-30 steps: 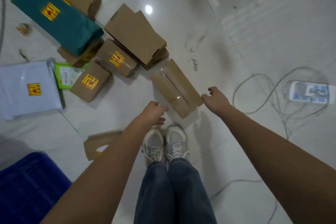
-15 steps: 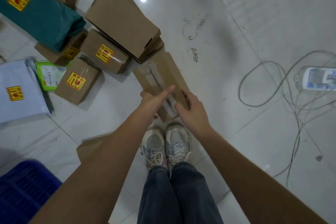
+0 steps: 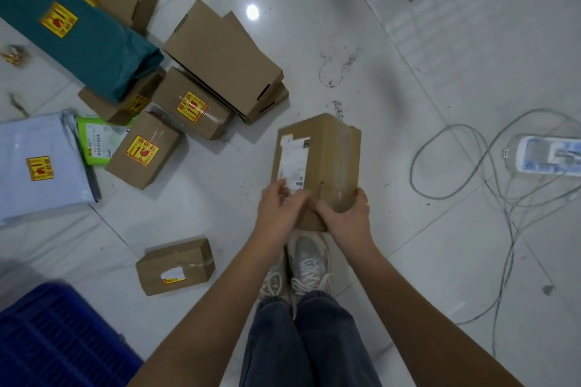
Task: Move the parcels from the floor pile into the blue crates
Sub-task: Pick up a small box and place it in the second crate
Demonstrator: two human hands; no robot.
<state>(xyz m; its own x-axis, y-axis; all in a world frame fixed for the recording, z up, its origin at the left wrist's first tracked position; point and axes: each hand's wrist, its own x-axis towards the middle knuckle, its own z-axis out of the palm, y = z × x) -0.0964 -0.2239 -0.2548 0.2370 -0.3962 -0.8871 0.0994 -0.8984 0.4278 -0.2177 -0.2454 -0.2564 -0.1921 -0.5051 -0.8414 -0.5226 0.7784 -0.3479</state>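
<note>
We hold the brown box [image 3: 317, 163] by its near end only, left hand [image 3: 276, 210] and right hand [image 3: 345, 214] curled round it; far end could tip out en route to blue crate [image 3: 56, 339].

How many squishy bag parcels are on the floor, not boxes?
3. The teal bag lies on boxes at top left, the pale bag at the left edge, and the green bag beside it. The pile may hide more.

Both arms are bare, no sleeves, no watch or rings on the left hand [image 3: 276, 214] or right hand [image 3: 345, 217]. Just below the hands: dark blue jeans [image 3: 308, 342] and greyish sneakers [image 3: 309, 261] with off-white laces.
</note>
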